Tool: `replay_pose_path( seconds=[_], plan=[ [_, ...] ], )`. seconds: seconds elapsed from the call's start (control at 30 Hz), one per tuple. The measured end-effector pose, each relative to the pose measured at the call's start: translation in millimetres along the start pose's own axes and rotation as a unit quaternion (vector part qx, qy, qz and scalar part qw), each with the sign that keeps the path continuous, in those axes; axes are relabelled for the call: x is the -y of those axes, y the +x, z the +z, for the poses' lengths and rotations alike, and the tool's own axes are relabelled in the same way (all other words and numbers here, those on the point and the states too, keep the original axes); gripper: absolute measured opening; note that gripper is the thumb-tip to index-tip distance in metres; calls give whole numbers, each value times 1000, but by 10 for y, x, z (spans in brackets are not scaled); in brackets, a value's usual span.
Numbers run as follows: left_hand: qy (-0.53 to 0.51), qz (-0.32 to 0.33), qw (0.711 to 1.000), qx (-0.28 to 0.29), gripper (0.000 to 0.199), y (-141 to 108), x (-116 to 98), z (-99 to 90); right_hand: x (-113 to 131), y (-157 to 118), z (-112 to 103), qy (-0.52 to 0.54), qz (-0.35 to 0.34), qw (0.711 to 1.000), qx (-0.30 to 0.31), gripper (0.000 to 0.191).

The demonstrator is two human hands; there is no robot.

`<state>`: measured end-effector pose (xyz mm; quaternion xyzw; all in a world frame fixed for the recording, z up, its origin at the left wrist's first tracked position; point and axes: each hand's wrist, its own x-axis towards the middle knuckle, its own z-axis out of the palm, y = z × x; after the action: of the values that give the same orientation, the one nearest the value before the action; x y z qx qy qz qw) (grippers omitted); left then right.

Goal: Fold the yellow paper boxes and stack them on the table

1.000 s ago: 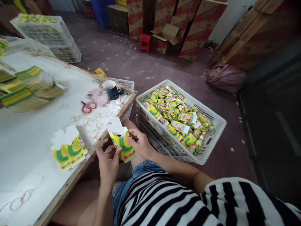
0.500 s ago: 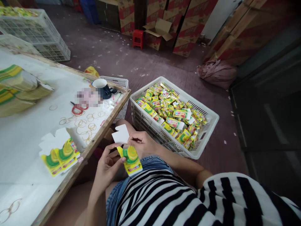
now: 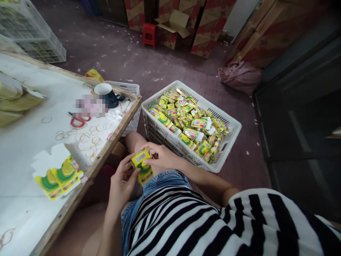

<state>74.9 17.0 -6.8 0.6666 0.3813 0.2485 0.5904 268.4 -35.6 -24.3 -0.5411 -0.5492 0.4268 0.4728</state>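
Observation:
Above my lap, both hands are on a small yellow and green carton [image 3: 144,170] with a barcode on its folded-over flap. My left hand [image 3: 124,176] grips its left side, thumb on the front and fingers behind. At the upper right edge, my right hand [image 3: 160,156] pinches the carton by the flap. On the table to my left lie flattened cartons [image 3: 60,176] of the same print, their white flaps spread. Beyond my right forearm stands a white plastic crate [image 3: 234,140] full of small yellow and green cartons [image 3: 186,117].
The wooden-edged table [image 3: 16,209] holds rubber bands [image 3: 82,137], red-handled scissors [image 3: 77,122], a dark mug [image 3: 106,95] and bundled cartons [image 3: 18,101]. A red stool [image 3: 149,35] and an opened cardboard box [image 3: 173,25] stand behind. A cloth sack [image 3: 239,76] lies right.
The carton's white top flap, upright before, is now folded down, showing its barcode side. My right hand has moved slightly up and left with it. The whole view has shifted a little.

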Motion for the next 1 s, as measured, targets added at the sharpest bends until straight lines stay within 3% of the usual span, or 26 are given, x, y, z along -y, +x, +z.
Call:
replay_pose_path(
  seconds=[0.1,0.2,0.33,0.57,0.83,1.0],
  plan=[
    [-27,-17,999,33,56,-1,-12,68,16,-3,29,-74,31,996,-24,32],
    [-62,-28,997,18,59,3,-53,111,72,-15,69,-112,33,992,-45,34],
    [-75,-17,997,-14,57,9,-93,127,127,-39,111,-100,21,994,-41,38],
    [-86,-41,995,18,58,5,-87,132,77,-2,105,-110,34,992,-57,33],
    [-115,-38,993,5,56,28,-124,119,25,-46,42,-49,-32,997,-51,20],
    [-84,-5,996,-15,55,51,-127,183,-3,-73,106,-72,-27,991,-108,41]
  ],
)
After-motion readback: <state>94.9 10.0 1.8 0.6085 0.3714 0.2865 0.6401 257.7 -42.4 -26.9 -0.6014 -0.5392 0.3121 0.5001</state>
